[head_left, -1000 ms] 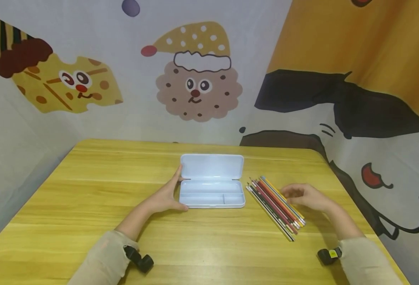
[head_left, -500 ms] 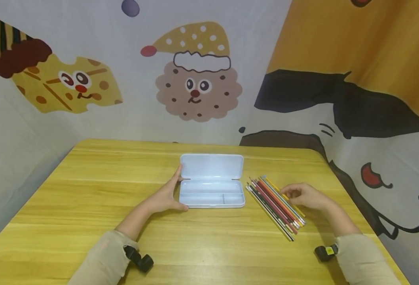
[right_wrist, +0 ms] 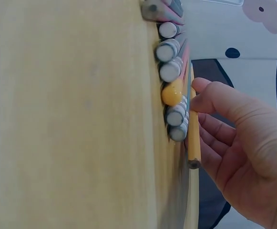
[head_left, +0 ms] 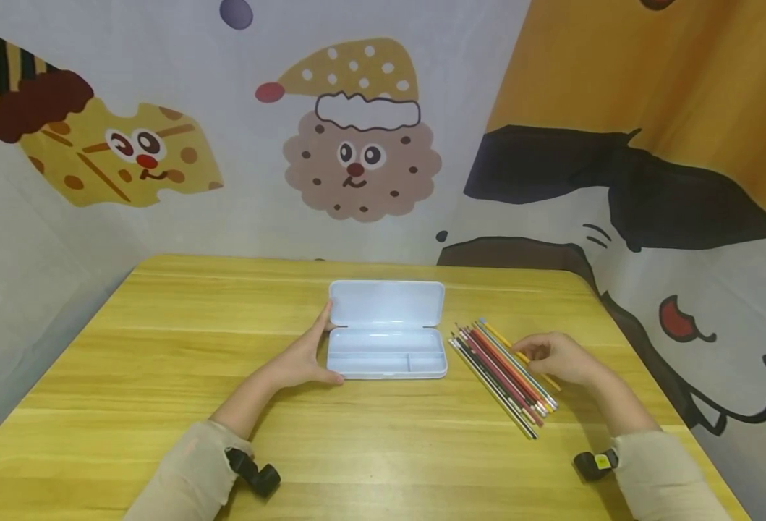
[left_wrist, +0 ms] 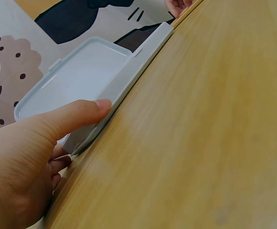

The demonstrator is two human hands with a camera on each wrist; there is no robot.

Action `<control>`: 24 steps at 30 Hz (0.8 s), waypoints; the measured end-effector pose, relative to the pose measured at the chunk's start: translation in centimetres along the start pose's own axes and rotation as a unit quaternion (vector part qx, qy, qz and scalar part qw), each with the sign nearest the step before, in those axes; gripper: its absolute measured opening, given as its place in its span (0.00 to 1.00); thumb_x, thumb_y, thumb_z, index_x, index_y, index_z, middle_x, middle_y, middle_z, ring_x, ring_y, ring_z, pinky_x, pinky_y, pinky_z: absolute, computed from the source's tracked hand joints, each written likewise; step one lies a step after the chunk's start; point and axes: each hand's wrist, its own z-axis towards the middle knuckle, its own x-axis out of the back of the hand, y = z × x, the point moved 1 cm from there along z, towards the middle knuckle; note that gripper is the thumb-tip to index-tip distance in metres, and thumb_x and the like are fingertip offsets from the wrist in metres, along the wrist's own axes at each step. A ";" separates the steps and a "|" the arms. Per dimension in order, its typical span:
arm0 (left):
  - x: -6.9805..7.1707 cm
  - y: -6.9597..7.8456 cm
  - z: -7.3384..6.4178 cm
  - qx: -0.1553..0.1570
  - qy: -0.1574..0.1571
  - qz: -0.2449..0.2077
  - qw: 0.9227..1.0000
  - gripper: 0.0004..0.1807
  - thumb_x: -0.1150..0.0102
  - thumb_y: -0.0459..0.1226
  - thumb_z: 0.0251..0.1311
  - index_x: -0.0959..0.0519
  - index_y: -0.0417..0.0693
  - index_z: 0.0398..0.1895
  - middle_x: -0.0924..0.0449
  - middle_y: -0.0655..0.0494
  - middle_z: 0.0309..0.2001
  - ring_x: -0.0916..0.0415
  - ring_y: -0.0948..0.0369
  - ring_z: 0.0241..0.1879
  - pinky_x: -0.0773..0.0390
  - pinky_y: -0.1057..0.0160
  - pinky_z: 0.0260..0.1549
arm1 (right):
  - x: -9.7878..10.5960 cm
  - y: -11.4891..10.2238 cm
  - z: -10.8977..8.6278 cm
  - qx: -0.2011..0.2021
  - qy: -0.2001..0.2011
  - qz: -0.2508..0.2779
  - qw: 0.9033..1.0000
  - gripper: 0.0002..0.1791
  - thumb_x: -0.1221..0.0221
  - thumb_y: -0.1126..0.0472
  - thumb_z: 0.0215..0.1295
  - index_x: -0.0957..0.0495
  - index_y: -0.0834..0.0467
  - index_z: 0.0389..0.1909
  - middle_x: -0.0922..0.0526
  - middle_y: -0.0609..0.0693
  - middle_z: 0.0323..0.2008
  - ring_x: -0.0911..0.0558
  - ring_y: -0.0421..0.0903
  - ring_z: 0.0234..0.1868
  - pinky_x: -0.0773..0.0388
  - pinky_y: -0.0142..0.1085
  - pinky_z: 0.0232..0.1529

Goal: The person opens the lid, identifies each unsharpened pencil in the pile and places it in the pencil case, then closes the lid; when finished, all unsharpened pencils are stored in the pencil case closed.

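The right hand (head_left: 561,358) has parted one pencil from the rest. Half a second to a second ago the yellow pencil (right_wrist: 194,136) lies closer along the right edge of the bunch (head_left: 503,380); now its near end stands out from the others, while its far end is close beside theirs. The fingers are clamped on it, thumb against fingertips, as the right wrist view shows. It looks slightly raised above its neighbours there, though I cannot tell whether its whole length is off the tabletop (head_left: 369,456). I judge that the pinch is settled and that this pencil can now be moved by itself, without dragging the bunch along.

The other pencils lie slantwise on the tabletop, just right of the case (head_left: 369,342), with their order barely altered.

On the left, little changes. The left hand (head_left: 298,362) grips the left end of the case, thumb on the front edge and the other fingers towards the back, and the case stays where it is, with the lid (head_left: 388,304) tipped back. That hold seems to be for steadying. Every pencil in sight is outside the case, so the work looks to be at an early point.
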 end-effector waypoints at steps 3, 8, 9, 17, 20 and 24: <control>-0.1 0.0 0.1 0.000 -0.001 0.000 1.000 0.78 0.19 0.43 0.35 0.78 0.66 0.74 0.42 0.51 0.65 0.57 0.56 0.71 0.57 0.53 0.68 | 0.0 0.1 -0.1 0.001 0.007 0.001 1.000 0.19 0.36 0.71 0.54 0.19 0.62 0.49 0.21 0.52 0.36 0.26 0.47 0.34 0.24 0.35 0.31; -0.1 0.0 0.2 0.000 -0.003 -0.003 1.000 0.78 0.19 0.44 0.36 0.78 0.68 0.73 0.43 0.48 0.66 0.57 0.53 0.71 0.57 0.51 0.68 | 0.2 0.4 -0.7 0.002 0.029 -0.006 1.000 0.18 0.38 0.72 0.55 0.19 0.64 0.49 0.19 0.53 0.38 0.24 0.47 0.38 0.23 0.35 0.35; -0.1 0.0 0.2 0.001 -0.003 -0.003 1.000 0.78 0.19 0.44 0.36 0.78 0.69 0.73 0.43 0.48 0.66 0.57 0.53 0.71 0.57 0.50 0.68 | 0.3 0.4 -0.8 0.002 0.034 -0.005 0.999 0.18 0.38 0.72 0.56 0.19 0.64 0.49 0.19 0.53 0.39 0.24 0.47 0.39 0.23 0.35 0.36; 0.0 0.0 0.1 0.001 0.002 -0.005 1.000 0.78 0.19 0.43 0.36 0.78 0.68 0.73 0.43 0.48 0.66 0.56 0.54 0.71 0.57 0.52 0.68 | 0.8 -0.4 -1.7 0.014 0.056 0.003 0.998 0.20 0.40 0.74 0.57 0.20 0.63 0.52 0.19 0.55 0.39 0.23 0.47 0.37 0.22 0.35 0.34; 0.1 0.6 -0.1 0.003 0.002 -0.007 1.000 0.77 0.19 0.41 0.36 0.78 0.65 0.74 0.43 0.46 0.66 0.56 0.52 0.71 0.57 0.51 0.68 | 0.8 -1.3 -2.0 0.021 0.060 0.003 0.998 0.19 0.40 0.74 0.59 0.20 0.62 0.53 0.19 0.56 0.42 0.23 0.48 0.39 0.21 0.35 0.35; 0.0 0.6 -0.1 0.008 0.002 -0.006 1.000 0.78 0.19 0.42 0.36 0.77 0.63 0.74 0.43 0.46 0.66 0.56 0.52 0.71 0.57 0.51 0.68 | 0.6 -2.6 -2.1 0.037 0.063 0.000 0.997 0.19 0.41 0.74 0.60 0.20 0.61 0.52 0.19 0.58 0.43 0.22 0.48 0.40 0.21 0.35 0.36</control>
